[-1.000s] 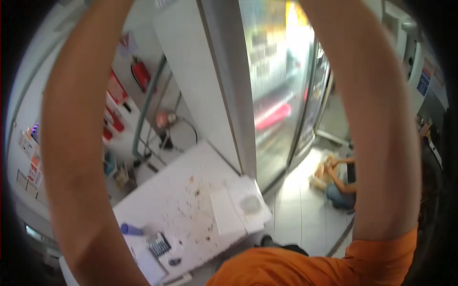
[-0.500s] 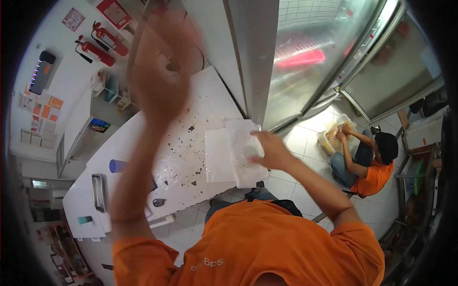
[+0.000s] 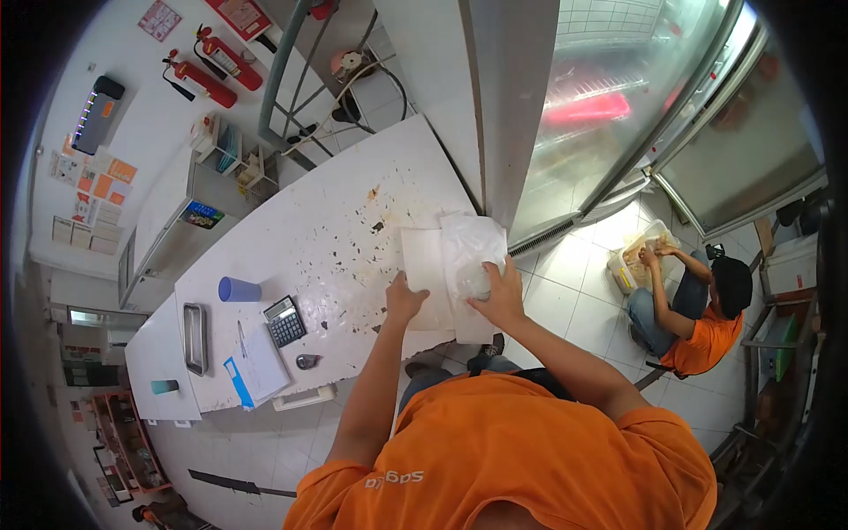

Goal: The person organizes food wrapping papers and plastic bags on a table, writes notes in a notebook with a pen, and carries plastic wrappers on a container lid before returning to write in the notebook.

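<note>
On the white table, a flat white sheet lies beside a stack of white plastic bags. My left hand rests at the near left edge of the sheet, thumb and fingers apart, holding nothing. Over the bags, my right hand has its fingers spread around a round translucent item on top. Whether it grips this item is hard to tell; the fingers touch around its right side.
A blue cup, a calculator, papers and a metal tray stand on the left. At right, a crouching person has both hands in a tub. A glass-door fridge stands behind.
Both arms have come down from high in front of the camera. My left hand has lowered to the sheet, and my right hand has settled on the bags. The view has tilted down.
</note>
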The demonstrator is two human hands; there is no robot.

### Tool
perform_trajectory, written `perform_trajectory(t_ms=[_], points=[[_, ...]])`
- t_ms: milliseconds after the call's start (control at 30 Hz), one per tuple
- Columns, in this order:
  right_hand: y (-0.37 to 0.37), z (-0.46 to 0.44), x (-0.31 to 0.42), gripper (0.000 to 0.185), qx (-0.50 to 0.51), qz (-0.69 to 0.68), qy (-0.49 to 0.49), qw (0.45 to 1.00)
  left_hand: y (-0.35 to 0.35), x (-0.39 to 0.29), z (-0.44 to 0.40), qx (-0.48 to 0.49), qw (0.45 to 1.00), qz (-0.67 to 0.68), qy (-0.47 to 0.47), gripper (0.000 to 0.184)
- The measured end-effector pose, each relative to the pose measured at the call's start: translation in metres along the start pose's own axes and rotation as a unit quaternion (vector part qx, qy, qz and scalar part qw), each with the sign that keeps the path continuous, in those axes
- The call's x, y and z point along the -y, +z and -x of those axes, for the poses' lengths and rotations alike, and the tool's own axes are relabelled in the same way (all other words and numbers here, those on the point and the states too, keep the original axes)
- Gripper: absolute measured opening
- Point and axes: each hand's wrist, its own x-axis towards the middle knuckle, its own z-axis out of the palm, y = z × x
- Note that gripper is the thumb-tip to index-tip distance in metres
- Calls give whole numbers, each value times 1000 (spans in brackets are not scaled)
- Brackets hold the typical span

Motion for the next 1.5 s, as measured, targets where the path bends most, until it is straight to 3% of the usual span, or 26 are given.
perform_trajectory(t_ms=[67, 133, 200, 333, 467, 533, 667, 767, 833, 867, 900, 967, 1033, 1067, 1133, 1167, 1200, 1300, 1333, 1433, 1467, 1500], points=[[13, 3, -8, 92, -42, -10, -28, 999, 3, -16, 17, -24, 995, 35, 88, 58], [14, 2, -12, 91, -45, -97, -14, 994, 12, -24, 20, 44, 980, 27, 192, 47], [14, -1, -19, 89, -32, -157, -12, 987, 11, -44, 26, 211, 945, 249, 29, 40], [14, -10, -29, 82, -6, -236, -29, 971, 34, -61, 39, 85, 905, 409, -84, 55], [-15, -8, 13, 78, 39, -353, -69, 932, 25, -55, 46, 210, 760, 608, -91, 64], [-46, 3, 51, 71, 94, -433, -11, 896, 19, -28, 49, 302, 692, 649, -93, 70], [-68, 21, 77, 65, 149, -559, 114, 808, 12, -48, 68, 259, 684, 678, -75, 79], [-40, 46, 66, 63, 63, -692, 134, 707, 9, -29, 65, 331, 666, 664, -72, 81], [-68, 82, 84, 63, -22, -741, 152, 654, 10, -16, 55, 435, 601, 664, -96, 81], [-83, 100, 90, 64, -63, -769, 150, 618, 8, -27, 59, 427, 667, 611, -23, 84], [-86, 119, 89, 64, -85, -810, 127, 566, 1, -42, 79, 457, 686, 565, -31, 89], [-83, 166, 74, 63, -74, -844, 84, 525, 6, -43, 108, 387, 782, 486, -51, 94], [-74, 222, 89, 69, -177, -761, 103, 616, 21, -47, 140, 515, 762, 392, -5, 96], [-65, 255, 97, 71, -224, -675, 95, 696, 30, -46, 156, 567, 745, 351, 20, 96], [-49, 315, 123, 76, -279, -469, 101, 832, 53, -26, 188, 592, 731, 332, 70, 94], [-42, 355, 134, 77, -323, -380, 124, 858, 65, -13, 212, 600, 724, 326, 96, 92], [-36, 396, 151, 78, -359, -287, 150, 875, 65, -8, 246, 658, 681, 305, 101, 86], [4, 494, 170, 81, -476, -78, 157, 862, 30, -16, 369, 724, 579, 369, -61, 81], [-14, 481, 163, 82, -486, -42, 172, 856, 42, -47, 355, 750, 554, 355, -68, 79], [-14, 537, 195, 92, -488, -11, 253, 835, 36, -50, 420, 776, 590, 196, 110, 80], [2, 573, 216, 96, -486, -18, 282, 827, 30, -34, 453, 776, 597, 147, 141, 82], [16, 602, 229, 99, -534, 1, 254, 806, 34, -19, 474, 802, 569, 138, 116, 82]])
